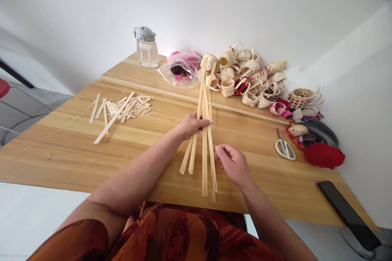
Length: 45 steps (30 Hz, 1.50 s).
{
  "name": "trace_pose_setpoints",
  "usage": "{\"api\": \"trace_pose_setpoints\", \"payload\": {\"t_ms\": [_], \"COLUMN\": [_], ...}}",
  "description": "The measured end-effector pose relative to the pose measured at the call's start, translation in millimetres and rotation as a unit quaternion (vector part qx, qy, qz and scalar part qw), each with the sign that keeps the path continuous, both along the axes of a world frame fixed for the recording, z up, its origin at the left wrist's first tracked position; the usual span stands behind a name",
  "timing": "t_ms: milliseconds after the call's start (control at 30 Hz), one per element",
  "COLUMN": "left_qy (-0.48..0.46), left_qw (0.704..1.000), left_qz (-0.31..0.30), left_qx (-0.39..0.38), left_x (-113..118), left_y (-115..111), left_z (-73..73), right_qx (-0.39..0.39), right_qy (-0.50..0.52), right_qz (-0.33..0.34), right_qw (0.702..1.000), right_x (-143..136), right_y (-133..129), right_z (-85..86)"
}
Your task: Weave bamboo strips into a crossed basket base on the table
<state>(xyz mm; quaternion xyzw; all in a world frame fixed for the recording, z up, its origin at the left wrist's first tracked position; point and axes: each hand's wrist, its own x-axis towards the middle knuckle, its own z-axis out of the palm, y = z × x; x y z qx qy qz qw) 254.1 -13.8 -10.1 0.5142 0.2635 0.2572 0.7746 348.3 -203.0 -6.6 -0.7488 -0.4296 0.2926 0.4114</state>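
Observation:
My left hand (192, 125) is closed around a loose bundle of pale bamboo strips (205, 151), its thumb laid across them. The strips stand roughly lengthwise over the table, their lower ends fanned apart and their upper ends crossing in front of the small baskets. Just right of the lower strips is my right hand (233, 163), fingers curled and thumb pressed toward the index finger. Its fingertips are close beside the rightmost strip; whether they touch it or pinch anything, I cannot make out.
Short strip offcuts (131, 108) lie at the left. A water bottle (147, 51), a plastic bag (180, 71) and several small woven baskets (227, 88) stand along the back. Scissors (284, 147), red yarn (324, 155) and a black phone-like slab (349, 214) are on the right.

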Motion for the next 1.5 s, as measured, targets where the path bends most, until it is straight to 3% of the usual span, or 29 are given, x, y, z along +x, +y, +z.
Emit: {"api": "trace_pose_setpoints", "payload": {"t_ms": [100,200,433,567,733,1033,1233,1333,1433,1500], "left_qy": [0.008,-0.003,-0.008,-0.016,-0.023,-0.001,0.007,0.018,0.037,0.053], "left_qw": [1.0,1.0,0.998,0.996,0.996,0.997,0.998,0.999,0.999,0.998], "left_qz": [-0.022,-0.025,0.056,0.04,0.029,0.06,0.032,0.003,-0.014,-0.014], "left_qx": [-0.001,0.008,-0.04,-0.077,-0.083,-0.058,-0.052,-0.032,-0.014,-0.007], "left_x": [1.5,1.4,-2.2,-3.6,-3.1,-1.2,-1.0,-2.3,-3.6,-3.9], "left_y": [-6.3,-6.1,11.7,10.0,9.3,14.2,10.8,7.7,4.7,3.0], "left_z": [0.8,0.3,-3.6,-0.5,-0.9,-3.1,-4.0,-2.0,1.6,3.8], "right_qx": [0.013,0.025,-0.015,-0.049,-0.112,-0.131,-0.129,-0.096,-0.074,-0.049], "right_qy": [0.156,0.201,0.191,0.179,0.134,0.144,0.151,0.092,-0.074,-0.131], "right_qz": [-0.006,-0.036,-0.105,-0.118,-0.083,-0.083,-0.074,-0.053,-0.032,-0.048], "right_qw": [0.988,0.979,0.976,0.976,0.981,0.977,0.977,0.99,0.994,0.989], "right_x": [-5.1,-6.9,9.3,16.3,10.5,8.1,14.5,20.6,25.1,24.8], "right_y": [6.3,6.1,-27.2,-41.6,-50.2,-74.7,-60.1,-46.7,-39.1,-36.5], "right_z": [-7.1,-15.0,-21.0,-25.1,-19.4,-18.3,-25.5,-23.3,-13.1,-3.8]}}
